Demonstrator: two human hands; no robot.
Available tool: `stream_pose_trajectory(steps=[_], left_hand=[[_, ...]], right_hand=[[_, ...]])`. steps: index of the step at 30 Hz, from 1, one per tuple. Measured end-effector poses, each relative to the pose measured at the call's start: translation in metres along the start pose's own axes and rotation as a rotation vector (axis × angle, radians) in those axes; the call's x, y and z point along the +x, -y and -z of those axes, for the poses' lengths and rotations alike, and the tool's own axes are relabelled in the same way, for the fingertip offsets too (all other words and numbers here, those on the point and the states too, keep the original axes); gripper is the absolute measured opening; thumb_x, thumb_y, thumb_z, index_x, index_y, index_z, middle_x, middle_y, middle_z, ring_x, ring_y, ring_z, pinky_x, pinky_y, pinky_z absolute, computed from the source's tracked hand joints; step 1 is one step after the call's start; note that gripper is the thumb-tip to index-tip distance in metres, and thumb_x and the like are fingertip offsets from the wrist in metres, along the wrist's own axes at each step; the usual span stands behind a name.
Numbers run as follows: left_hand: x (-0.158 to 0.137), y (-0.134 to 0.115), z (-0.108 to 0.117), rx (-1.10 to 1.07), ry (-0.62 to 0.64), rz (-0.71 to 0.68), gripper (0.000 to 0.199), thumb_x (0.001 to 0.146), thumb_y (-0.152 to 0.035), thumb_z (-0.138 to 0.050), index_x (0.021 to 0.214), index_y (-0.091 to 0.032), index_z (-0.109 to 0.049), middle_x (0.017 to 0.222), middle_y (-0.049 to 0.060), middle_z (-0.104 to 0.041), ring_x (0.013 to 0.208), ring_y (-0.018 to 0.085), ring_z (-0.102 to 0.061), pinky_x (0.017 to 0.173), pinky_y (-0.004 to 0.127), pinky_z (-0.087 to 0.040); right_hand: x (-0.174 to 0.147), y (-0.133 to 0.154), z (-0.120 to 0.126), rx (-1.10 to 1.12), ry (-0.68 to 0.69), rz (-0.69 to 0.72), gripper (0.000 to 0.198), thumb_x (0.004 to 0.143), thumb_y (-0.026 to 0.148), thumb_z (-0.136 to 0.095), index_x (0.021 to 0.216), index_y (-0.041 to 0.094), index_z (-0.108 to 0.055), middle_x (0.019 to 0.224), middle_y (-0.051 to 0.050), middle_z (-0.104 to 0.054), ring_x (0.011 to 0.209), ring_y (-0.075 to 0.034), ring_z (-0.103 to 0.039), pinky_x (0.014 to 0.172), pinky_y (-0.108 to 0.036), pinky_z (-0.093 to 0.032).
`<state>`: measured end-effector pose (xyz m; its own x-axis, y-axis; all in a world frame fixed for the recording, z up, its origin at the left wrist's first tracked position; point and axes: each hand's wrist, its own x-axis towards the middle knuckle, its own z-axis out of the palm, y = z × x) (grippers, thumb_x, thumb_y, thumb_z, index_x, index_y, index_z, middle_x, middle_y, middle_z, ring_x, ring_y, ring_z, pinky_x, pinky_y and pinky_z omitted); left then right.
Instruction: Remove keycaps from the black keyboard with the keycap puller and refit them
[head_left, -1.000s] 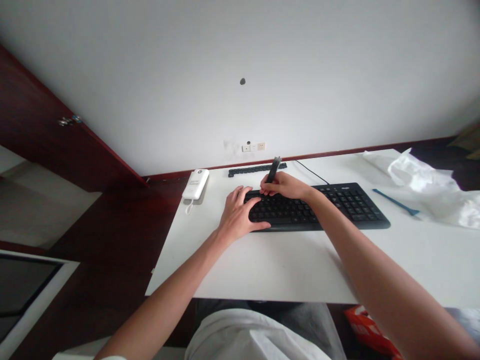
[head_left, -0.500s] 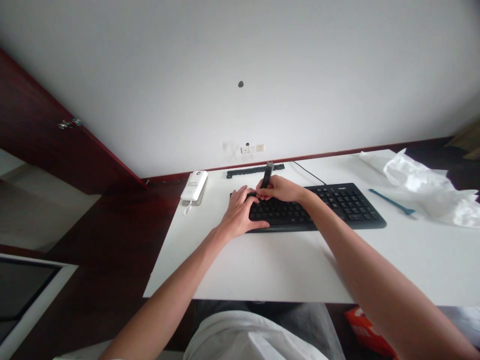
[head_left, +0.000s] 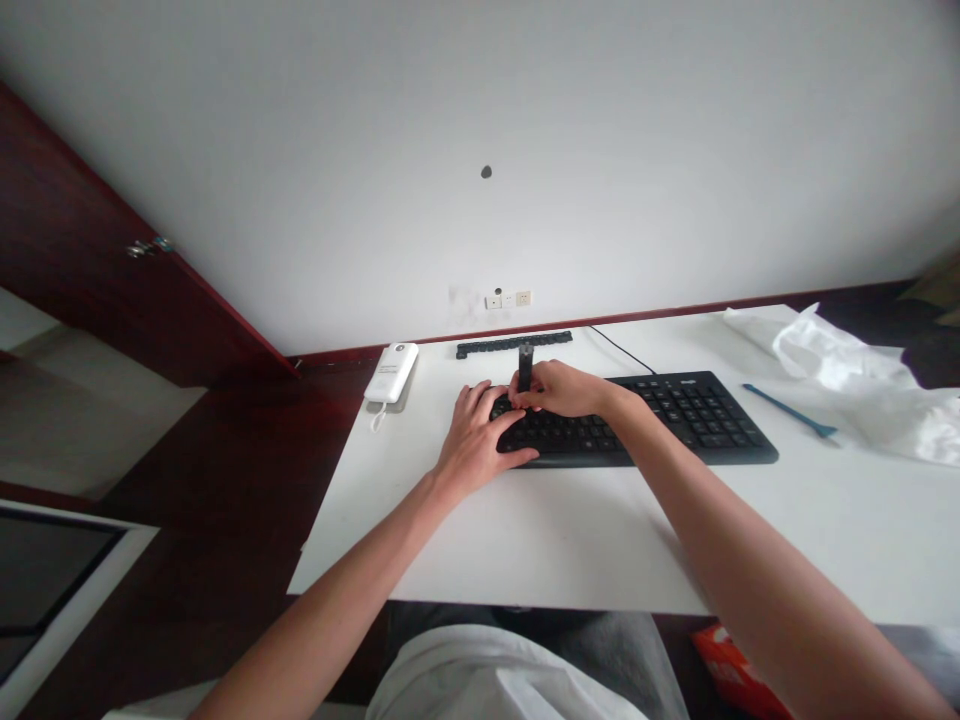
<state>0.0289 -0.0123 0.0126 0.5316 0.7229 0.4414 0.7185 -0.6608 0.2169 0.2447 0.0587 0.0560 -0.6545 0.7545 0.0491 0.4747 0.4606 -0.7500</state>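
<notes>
On the white desk a black keyboard (head_left: 697, 415) lies with its near edge toward me. My left hand (head_left: 480, 430) is open on the keyboard's left end, thumb stretched along the near edge and index finger reaching close to my right fingertips. Pinched in my right hand (head_left: 559, 388) is a slim black stick-shaped tool (head_left: 526, 365), standing nearly upright over the left part of the keys. Its upper end points up; its lower tip is hidden by my fingers, so I cannot tell its exact kind.
Behind the keyboard lies a narrow black strip with a bumpy edge (head_left: 514, 345). A white handheld device with a strap (head_left: 392, 373) rests at the left edge. To the right are a blue flat-ended tool (head_left: 791, 410) and crumpled white plastic (head_left: 862, 370). A cable (head_left: 622, 348) runs back.
The black tool has tipped from a rightward lean to nearly upright, and its top has moved left and nearer. My left index finger has shifted slightly. The whole view has moved a little.
</notes>
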Motion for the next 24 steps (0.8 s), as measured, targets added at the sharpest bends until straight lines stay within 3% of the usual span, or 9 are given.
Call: stream_pose_trajectory(steps=[4,7,12,24], left_hand=[[-0.001,-0.001,0.000,-0.011,-0.019,0.005,0.051,0.082,-0.059,-0.076,0.122,-0.028,-0.075,0.145,0.008,-0.055,0.142,0.036,-0.038,0.122,0.060,-0.030],[-0.001,-0.001,0.000,-0.009,-0.026,0.001,0.050,0.083,-0.057,-0.077,0.123,-0.027,-0.076,0.145,0.008,-0.056,0.140,0.035,-0.039,0.122,0.059,-0.031],[-0.001,0.000,0.000,-0.015,-0.030,0.003,0.051,0.082,-0.057,-0.077,0.124,-0.027,-0.076,0.146,0.008,-0.055,0.139,0.035,-0.040,0.120,0.057,-0.034],[-0.001,-0.001,0.000,-0.023,-0.040,-0.012,0.051,0.082,-0.057,-0.078,0.123,-0.026,-0.076,0.145,0.009,-0.055,0.137,0.035,-0.040,0.120,0.057,-0.034]], right_hand=[[-0.003,0.008,0.003,-0.108,-0.005,0.038,0.011,0.085,0.023,-0.063,0.086,0.023,-0.074,0.073,-0.002,-0.073,0.069,-0.020,-0.065,0.067,-0.031,-0.047],[-0.003,0.003,0.005,0.023,0.043,0.031,0.012,0.086,0.027,-0.064,0.089,0.021,-0.073,0.076,-0.002,-0.073,0.067,-0.019,-0.064,0.066,-0.030,-0.049],[-0.001,-0.013,0.005,0.307,0.106,0.009,0.020,0.088,0.036,-0.067,0.095,0.018,-0.072,0.092,-0.005,-0.074,0.082,-0.020,-0.068,0.074,-0.032,-0.057],[-0.001,-0.025,0.007,0.390,0.126,0.031,0.027,0.088,0.043,-0.071,0.097,0.018,-0.072,0.095,-0.007,-0.074,0.089,-0.021,-0.068,0.078,-0.033,-0.056]])
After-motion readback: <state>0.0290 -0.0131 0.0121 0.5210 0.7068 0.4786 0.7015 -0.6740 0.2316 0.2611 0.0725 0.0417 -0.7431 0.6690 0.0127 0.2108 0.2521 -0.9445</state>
